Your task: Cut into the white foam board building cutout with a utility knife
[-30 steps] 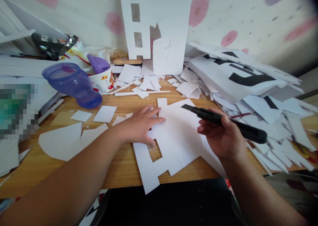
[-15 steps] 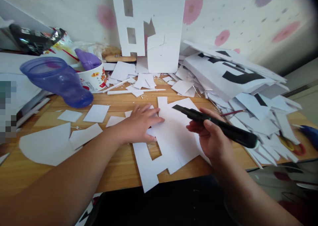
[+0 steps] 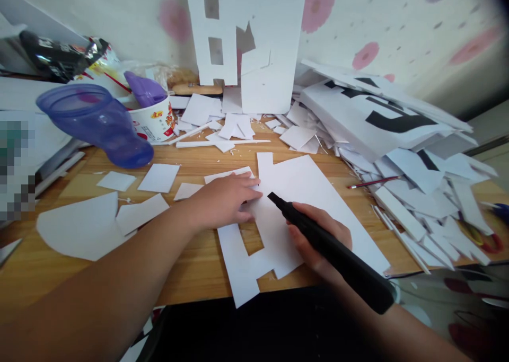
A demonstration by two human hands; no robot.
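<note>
A white sheet with cut-out openings lies on the wooden table, its lower left part reaching over the front edge. My left hand rests on the left part of this sheet, fingers spread and pointing right, holding nothing. In my right hand is a black utility knife, gripped over the sheet. The knife's dark blade points up and left, close to my left fingertips. Whether the blade touches the sheet I cannot tell.
Paper scraps lie at the left beside a purple translucent vessel and a paper cup. A cut white board stands at the back. Heaped paper, a pencil and scissors are at the right.
My right hand has turned the knife, bringing its blade down and left towards my left fingers. My left hand stays on the sheet. The view has shifted slightly.
</note>
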